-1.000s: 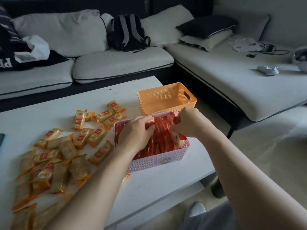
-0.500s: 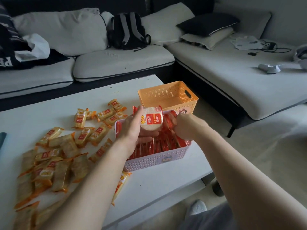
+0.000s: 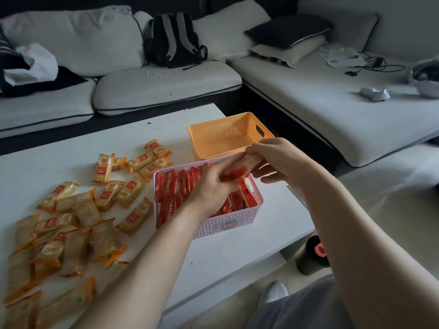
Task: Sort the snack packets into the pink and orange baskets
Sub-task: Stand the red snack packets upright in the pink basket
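A pink basket [image 3: 228, 224] stands near the table's right front edge, packed with several red snack packets [image 3: 175, 186] on edge. Behind it sits an orange basket [image 3: 223, 134] with nothing visible inside. My left hand [image 3: 211, 188] and my right hand [image 3: 273, 157] both hold one red packet [image 3: 242, 166] above the pink basket's far right part; the left grips its lower end, the right pinches its upper end. Several orange-yellow snack packets [image 3: 107, 193] lie scattered over the table's left half.
The white low table [image 3: 237, 252] ends just right of the baskets. A dark cup with a red lid [image 3: 313, 257] stands on the floor below that edge. Grey sofas with a backpack [image 3: 173, 41] and cushions wrap around the back and right.
The packet my left hand held up face-on half a second ago is now tilted flat and lower over the pink basket, held by both hands. My right hand has risen out of the basket.
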Tool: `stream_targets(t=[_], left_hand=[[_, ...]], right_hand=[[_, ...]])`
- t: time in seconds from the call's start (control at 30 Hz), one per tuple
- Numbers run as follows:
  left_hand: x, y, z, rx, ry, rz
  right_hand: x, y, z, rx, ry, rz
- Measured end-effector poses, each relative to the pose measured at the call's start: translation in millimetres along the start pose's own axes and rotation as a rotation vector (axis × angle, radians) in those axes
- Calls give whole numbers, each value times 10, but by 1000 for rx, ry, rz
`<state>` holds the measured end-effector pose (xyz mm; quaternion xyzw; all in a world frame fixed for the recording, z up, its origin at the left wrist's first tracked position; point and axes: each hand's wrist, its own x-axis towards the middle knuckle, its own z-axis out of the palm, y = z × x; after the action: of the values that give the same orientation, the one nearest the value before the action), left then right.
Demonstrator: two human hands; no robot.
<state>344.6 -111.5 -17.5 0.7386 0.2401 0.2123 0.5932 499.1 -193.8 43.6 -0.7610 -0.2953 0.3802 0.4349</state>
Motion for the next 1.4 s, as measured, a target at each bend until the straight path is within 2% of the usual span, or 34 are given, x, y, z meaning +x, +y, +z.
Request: stream_targets(t=[0.07, 0.13, 0.17, 0.27, 0.4, 0.63, 0.83, 1.03, 1.1, 1.23, 1.4], left_hand=[[11, 22, 53, 72, 125, -16], [25, 11, 94, 271, 261, -32], [40, -9, 114, 386, 255, -59], [101, -124, 202, 626, 95, -172], [169, -160, 309, 816, 117, -215], [199, -212, 161, 667, 95, -271], [208, -189, 111, 659, 90, -280], [181, -168, 164, 670, 75, -242], [184, -191, 190, 674, 64, -248], [176, -228, 164, 638, 29, -250], [208, -204, 136, 600, 26, -252]], right_hand=[[-2, 14, -85, -79, 101, -60], [-9, 25, -148, -228, 192, -119], [-21, 29, -168, -303, 207, -132], [-21, 64, -161, -529, 178, -142], [-12, 120, -110, -673, 182, -139], [17, 153, -48, -694, 147, -91], [73, 223, 193, -727, 252, -134], [72, 230, 323, -1037, 254, -87], [82, 230, 331, -1068, 220, -89], [55, 208, 288, -917, 64, -56], [77, 265, 194, -838, 32, -28]])
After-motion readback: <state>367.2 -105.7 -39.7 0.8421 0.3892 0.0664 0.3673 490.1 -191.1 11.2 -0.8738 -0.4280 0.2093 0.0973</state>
